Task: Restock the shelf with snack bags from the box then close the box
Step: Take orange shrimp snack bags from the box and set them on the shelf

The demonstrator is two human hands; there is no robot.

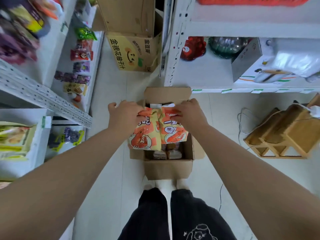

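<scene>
Lighting: bright, even, diffuse; shadows on the pale floor [110, 94] soft and faint. Glare: mild, on plastic wrap [294, 61] at right. Distortion: strong at edges, shelf upright [174, 49] leaning and bowed. Blur: packets [19, 37] at upper left smeared. Centre: snack bags [155, 132] print legible; left hand [124, 115] and right hand [190, 115] slightly soft.

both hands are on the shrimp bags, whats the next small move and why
Probably lift both clear and turn toward the snack shelf: left hand grips the left shrimp bag, right hand the right shrimp bag, above the open box.
</scene>
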